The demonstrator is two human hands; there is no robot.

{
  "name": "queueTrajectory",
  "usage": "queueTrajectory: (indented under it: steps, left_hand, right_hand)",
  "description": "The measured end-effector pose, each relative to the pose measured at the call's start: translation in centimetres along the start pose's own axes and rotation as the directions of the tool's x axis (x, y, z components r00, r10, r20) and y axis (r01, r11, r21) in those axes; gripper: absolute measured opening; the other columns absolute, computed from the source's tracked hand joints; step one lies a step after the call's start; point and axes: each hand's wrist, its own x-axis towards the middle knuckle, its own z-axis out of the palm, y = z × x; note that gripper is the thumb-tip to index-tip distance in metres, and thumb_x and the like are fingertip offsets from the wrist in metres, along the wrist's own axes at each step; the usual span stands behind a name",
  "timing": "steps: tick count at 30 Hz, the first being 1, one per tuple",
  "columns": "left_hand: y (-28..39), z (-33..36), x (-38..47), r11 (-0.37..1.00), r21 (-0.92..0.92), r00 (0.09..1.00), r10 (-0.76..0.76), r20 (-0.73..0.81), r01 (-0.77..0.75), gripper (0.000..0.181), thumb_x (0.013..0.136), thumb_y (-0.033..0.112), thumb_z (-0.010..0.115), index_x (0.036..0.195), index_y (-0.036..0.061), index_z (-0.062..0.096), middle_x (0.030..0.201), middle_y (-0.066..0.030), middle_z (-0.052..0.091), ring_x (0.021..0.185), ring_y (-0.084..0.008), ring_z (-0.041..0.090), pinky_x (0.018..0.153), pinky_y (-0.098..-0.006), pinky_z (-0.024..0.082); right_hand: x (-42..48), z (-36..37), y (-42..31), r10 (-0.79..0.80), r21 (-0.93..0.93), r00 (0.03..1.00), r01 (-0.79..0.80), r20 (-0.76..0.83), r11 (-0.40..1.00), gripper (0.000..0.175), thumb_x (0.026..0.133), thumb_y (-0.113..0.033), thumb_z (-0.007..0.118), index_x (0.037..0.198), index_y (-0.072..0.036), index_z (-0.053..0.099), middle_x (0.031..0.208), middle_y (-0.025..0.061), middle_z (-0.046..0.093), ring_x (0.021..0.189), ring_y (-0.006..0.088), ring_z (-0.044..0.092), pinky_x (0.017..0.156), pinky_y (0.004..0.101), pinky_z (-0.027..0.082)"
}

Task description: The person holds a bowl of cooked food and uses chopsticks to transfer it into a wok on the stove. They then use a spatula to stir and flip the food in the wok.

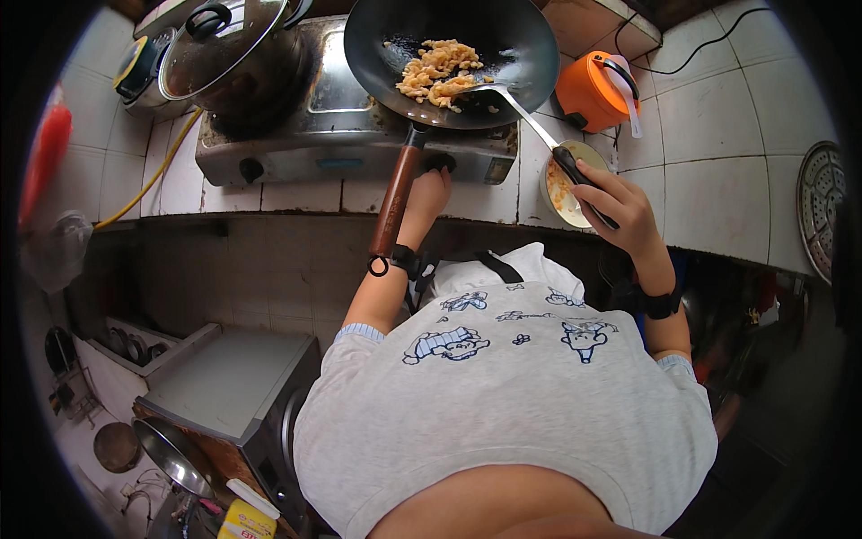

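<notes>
Small pale pieces of food point(441, 67), perhaps meat, lie in a dark wok point(377, 40) on the right burner of a gas stove point(289, 155). My right hand point(619, 209) grips the black handle of a metal spatula point(532, 121), whose blade rests in the wok at the food's edge. Beneath that hand, on the tiled counter, is a pale bowl point(572, 215) with food residue inside. My left hand point(434, 185) is at the stove's right control knob point(441, 162), fingers touching it, partly behind the wok's wooden handle point(394, 202); its exact grip is hard to see.
A lidded pot point(236, 81) occupies the left burner, with a yellow gas hose point(161, 165) beside the stove. An orange container point(592, 91) with a pale spoon on it stands right of the wok. A perforated metal disc point(821, 209) is at the far right.
</notes>
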Motion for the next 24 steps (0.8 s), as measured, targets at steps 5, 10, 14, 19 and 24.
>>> queueTrajectory:
  steps: [5, 10, 14, 19, 24]
  left_hand:
    - [-0.7, 1.1, -0.1, 0.997, -0.062, 0.998, -0.048, -0.042, 0.045, 0.045, 0.092, 0.03, 0.043, 0.06, 0.0009, 0.055, 0.059, -0.0237, 0.057, 0.055, -0.0407, 0.058, 0.052, -0.0495, 0.048]
    - [-1.1, 2.0, -0.2, 0.966, -0.22, 0.991, -0.133, 0.035, 0.137, 0.048, 0.093, 0.031, 0.042, 0.063, -0.0031, 0.054, 0.058, -0.0237, 0.054, 0.054, -0.0402, 0.055, 0.049, -0.048, 0.043]
    - [-0.6, 2.6, -0.5, 0.923, -0.367, 0.988, -0.146, -0.052, 0.117, 0.049, 0.095, 0.032, 0.041, 0.066, -0.0054, 0.054, 0.057, -0.0217, 0.052, 0.052, -0.0383, 0.05, 0.045, -0.0469, 0.037]
    - [-0.4, 2.5, -0.6, 0.847, -0.469, 0.963, -0.269, 0.026, 0.249, 0.051, 0.095, 0.033, 0.04, 0.063, -0.0046, 0.053, 0.056, -0.0201, 0.051, 0.051, -0.0375, 0.049, 0.048, -0.0475, 0.035]
    - [-0.6, 2.9, -0.3, 0.705, -0.609, 0.925, -0.352, 0.143, 0.362, 0.054, 0.095, 0.034, 0.04, 0.056, -0.0018, 0.047, 0.049, -0.0138, 0.045, 0.047, -0.0317, 0.046, 0.05, -0.0453, 0.034]
  right_hand:
    - [-0.4, 0.5, 2.6, -0.04, 0.048, 0.999, 0.04, -0.004, 0.998, 0.03, 0.066, 0.0, 0.071, 0.094, -0.008, 0.063, 0.11, 0.0137, 0.061, 0.087, 0.0275, 0.064, 0.073, 0.0315, 0.053]
    - [-1.0, 0.4, 4.1, -0.052, 0.064, 0.999, 0.052, 0.009, 0.997, 0.032, 0.064, 0.001, 0.071, 0.094, -0.008, 0.063, 0.111, 0.0136, 0.061, 0.088, 0.0276, 0.064, 0.074, 0.0313, 0.052]
    - [-1.2, 0.5, 5.0, -0.078, 0.078, 0.997, 0.079, -0.015, 0.994, 0.031, 0.064, 0.001, 0.071, 0.093, -0.008, 0.063, 0.111, 0.0135, 0.061, 0.088, 0.0274, 0.064, 0.073, 0.0317, 0.053]
    - [-1.4, 0.8, 5.6, -0.097, 0.102, 0.995, 0.101, -0.037, 0.99, 0.031, 0.064, 0.001, 0.071, 0.092, -0.008, 0.063, 0.111, 0.0135, 0.061, 0.088, 0.0274, 0.064, 0.072, 0.0321, 0.053]
    - [-1.4, 0.7, 6.0, -0.114, 0.1, 0.992, 0.119, -0.052, 0.988, 0.031, 0.063, 0.001, 0.07, 0.092, -0.008, 0.063, 0.11, 0.0141, 0.061, 0.086, 0.0278, 0.064, 0.072, 0.0314, 0.053]
